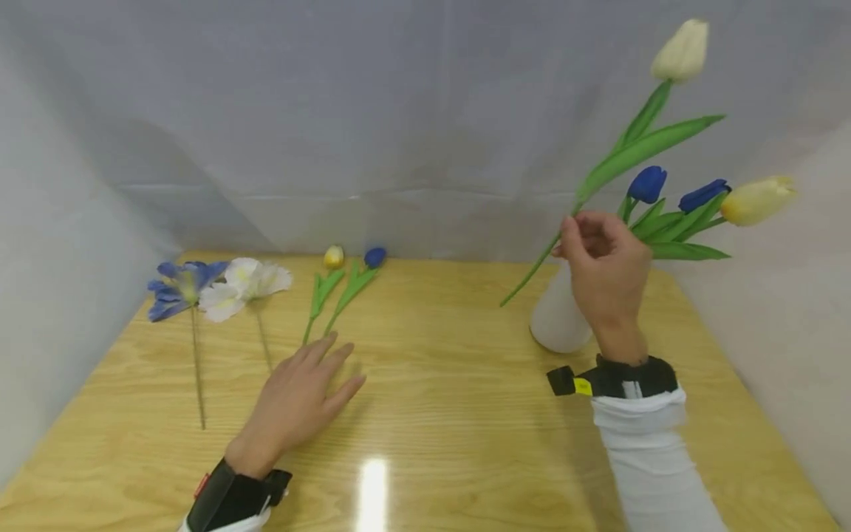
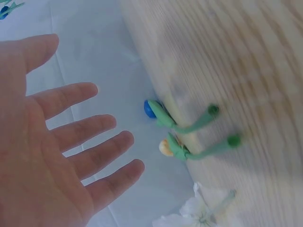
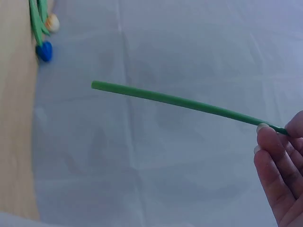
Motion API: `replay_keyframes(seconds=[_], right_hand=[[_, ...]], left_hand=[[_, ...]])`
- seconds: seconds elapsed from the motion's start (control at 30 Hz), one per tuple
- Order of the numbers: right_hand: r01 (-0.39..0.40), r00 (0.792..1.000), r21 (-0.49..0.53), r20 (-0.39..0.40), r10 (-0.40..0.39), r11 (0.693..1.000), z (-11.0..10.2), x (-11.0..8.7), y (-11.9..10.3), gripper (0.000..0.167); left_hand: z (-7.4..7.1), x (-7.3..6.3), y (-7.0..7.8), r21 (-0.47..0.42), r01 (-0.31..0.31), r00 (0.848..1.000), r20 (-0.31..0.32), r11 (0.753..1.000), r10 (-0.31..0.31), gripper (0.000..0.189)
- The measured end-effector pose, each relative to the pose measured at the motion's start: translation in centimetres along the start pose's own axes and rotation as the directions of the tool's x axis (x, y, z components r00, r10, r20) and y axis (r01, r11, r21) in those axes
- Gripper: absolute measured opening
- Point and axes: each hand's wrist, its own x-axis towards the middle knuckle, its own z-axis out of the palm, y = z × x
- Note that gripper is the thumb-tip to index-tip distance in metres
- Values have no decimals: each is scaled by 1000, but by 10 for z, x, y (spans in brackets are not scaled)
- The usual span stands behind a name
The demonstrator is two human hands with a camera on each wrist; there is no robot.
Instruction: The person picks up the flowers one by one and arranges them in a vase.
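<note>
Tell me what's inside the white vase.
Two blue tulips and a yellow tulip seem to lean from the vase; the right hand covers its mouth; lower stems are hidden.

No lettering, numbers or signs are readable

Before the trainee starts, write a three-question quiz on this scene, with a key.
1. Which hand pinches the white tulip?
2. True or false: the left hand grips the white vase.
3. Fill in: on the table, just right of the yellow-and-white tulip, lies a ____.

Key: 1. The right hand. 2. False; the left hand holds nothing. 3. Blue tulip.
</note>
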Motion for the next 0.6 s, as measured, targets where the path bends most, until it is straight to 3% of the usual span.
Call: replay_keyframes(seconds=[0.27, 0.6], right_hand=[[66, 967, -43, -245, -74, 997, -41, 24, -11, 10], [114, 925, -90, -355, -139, 989, -73, 29, -13, 11]], left_hand=[[5, 6, 8, -10, -14, 1000, 9, 1000, 14, 60], [12, 15, 19, -18, -38, 999, 23, 999, 38, 60]])
